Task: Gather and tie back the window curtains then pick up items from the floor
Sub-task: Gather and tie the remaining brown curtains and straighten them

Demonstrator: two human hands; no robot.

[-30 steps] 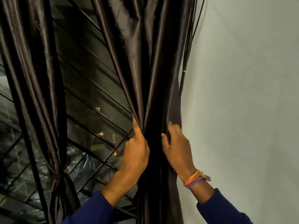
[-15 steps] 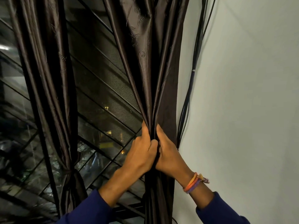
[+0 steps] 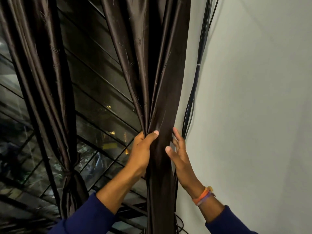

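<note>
left hand (image 3: 142, 152): fingers and thumb curled round the bunched dark curtain (image 3: 158, 102) at centre frame | right hand (image 3: 179, 154): fingers spread, at the bunch's right edge | second curtain (image 3: 50, 85): left of frame, tied low | cables (image 3: 195, 92): beside wall (image 3: 253, 107)

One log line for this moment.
left hand: grips right curtain | right hand: open beside it | left curtain: tied

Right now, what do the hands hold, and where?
The left hand grips the right curtain at its gathered waist; the right hand, fingers spread, holds nothing.
</note>
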